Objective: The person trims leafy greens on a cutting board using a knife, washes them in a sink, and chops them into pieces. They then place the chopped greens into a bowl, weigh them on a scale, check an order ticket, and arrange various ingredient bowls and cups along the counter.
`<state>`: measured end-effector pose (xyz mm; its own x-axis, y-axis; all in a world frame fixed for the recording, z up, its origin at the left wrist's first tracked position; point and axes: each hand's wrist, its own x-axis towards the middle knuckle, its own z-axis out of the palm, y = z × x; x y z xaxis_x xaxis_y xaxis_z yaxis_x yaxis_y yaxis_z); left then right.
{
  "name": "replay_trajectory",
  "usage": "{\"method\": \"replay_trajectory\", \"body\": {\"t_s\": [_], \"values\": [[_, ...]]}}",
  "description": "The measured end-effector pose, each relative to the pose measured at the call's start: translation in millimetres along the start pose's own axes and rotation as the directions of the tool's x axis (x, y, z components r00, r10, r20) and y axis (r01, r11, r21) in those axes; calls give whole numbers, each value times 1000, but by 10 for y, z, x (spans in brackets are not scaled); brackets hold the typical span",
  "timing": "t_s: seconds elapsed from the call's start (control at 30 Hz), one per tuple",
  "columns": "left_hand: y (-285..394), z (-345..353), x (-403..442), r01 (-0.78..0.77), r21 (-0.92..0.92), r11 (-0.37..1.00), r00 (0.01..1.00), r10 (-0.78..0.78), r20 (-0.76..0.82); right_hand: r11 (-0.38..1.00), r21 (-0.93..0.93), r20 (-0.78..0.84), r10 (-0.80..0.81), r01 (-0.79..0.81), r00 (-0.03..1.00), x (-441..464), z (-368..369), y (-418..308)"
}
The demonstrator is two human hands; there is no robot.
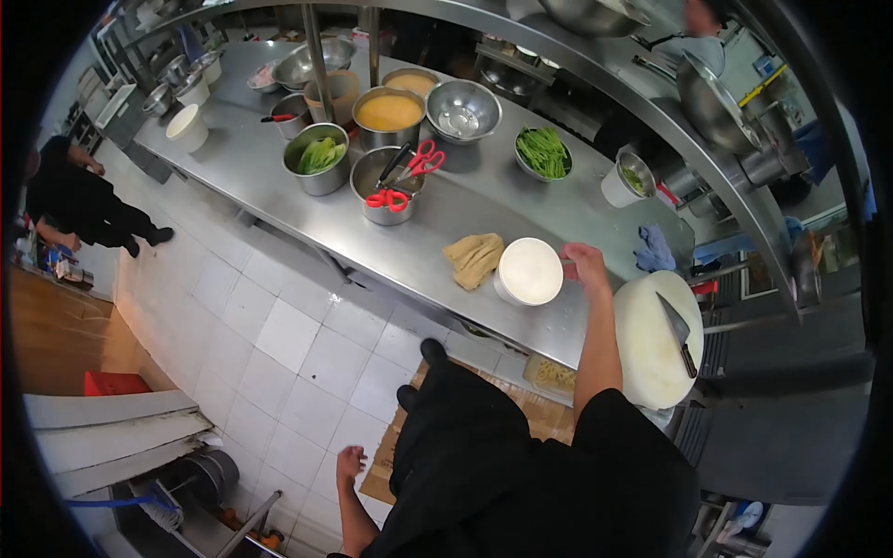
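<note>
My right hand (586, 265) is at the right side of a round white tub (528, 271) on the steel table, its fingers closed at what looks like a small handle on the rim. The tub looks pale inside; I cannot tell whether anything is in it. Just left of it lies a crumpled tan cloth (474, 260). Down by my side, away from the table, hangs my left hand (351, 464), fingers loosely bent and apart, with nothing visible in it.
On the steel table (279, 214) stand a pot with red-handled scissors (389, 191), a pot of orange liquid (389, 113), a bowl of green vegetables (543, 153) and a steel bowl (463, 112). A knife (677, 333) rests on a round cutting board (642, 363). Another person (84, 191) stands left.
</note>
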<state>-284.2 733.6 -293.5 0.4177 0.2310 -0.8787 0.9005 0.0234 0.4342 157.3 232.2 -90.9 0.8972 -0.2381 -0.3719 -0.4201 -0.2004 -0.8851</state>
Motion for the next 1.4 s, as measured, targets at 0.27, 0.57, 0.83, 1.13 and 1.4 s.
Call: {"method": "replay_trajectory", "body": {"t_s": [0.27, 0.57, 0.83, 1.13, 1.4], "values": [[-748, 185, -484, 228, -446, 866, 937, -320, -143, 858, 486, 67, 151, -164, 986, 1306, 191, -202], [-251, 863, -799, 86, -514, 853, 955, -218, -201, 916, -394, -610, -321, 75, 724, 3115, 29, -24], [-136, 1129, -915, 174, -469, 866, 949, -275, -156, 588, -758, -40, -476, 283, 879, 2431, -94, -1103], [209, 958, -840, 54, -452, 890, 946, -190, -261, 997, 75, -150, 7, 4, 989, 2407, -103, -653], [154, 1012, -798, 38, -454, 890, 953, -169, -250, 766, -627, -292, -397, 139, 870, 2531, 14, -841]]}}
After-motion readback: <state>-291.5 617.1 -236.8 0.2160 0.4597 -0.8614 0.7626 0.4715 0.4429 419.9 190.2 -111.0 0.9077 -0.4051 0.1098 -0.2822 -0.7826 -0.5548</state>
